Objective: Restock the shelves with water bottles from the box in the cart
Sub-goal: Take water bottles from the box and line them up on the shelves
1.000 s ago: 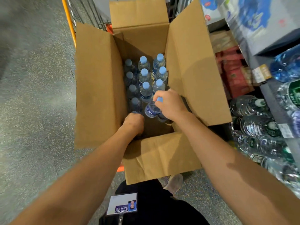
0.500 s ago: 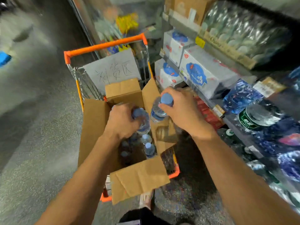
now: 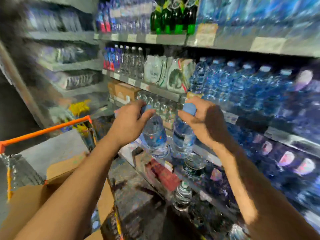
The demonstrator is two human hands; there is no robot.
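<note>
My left hand point(image 3: 129, 123) grips a clear water bottle point(image 3: 155, 137) by its blue-capped neck, and the bottle hangs below the fingers. Beside it, my right hand point(image 3: 206, 122) holds a second blue-capped bottle point(image 3: 182, 141) the same way. Both bottles are in the air in front of the shelves point(image 3: 164, 95), roughly level with a middle shelf edge. The cardboard box point(image 3: 57, 170) sits in the orange-framed cart point(image 3: 45, 130) at lower left, its inside hidden by my left forearm. The frame is blurred.
Shelves fill the right and top of view: blue-tinted large bottles point(image 3: 242, 87), clear bottles point(image 3: 131, 61), green glass bottles point(image 3: 173, 16), and bottles lying on the lower shelves point(image 3: 194, 163). A red pack point(image 3: 164, 175) sits low. Dark floor lies at far left.
Both hands lifted a bottle each out of the box and carried them up and to the right, toward the shelves. The view swung from the box to the shelving.
</note>
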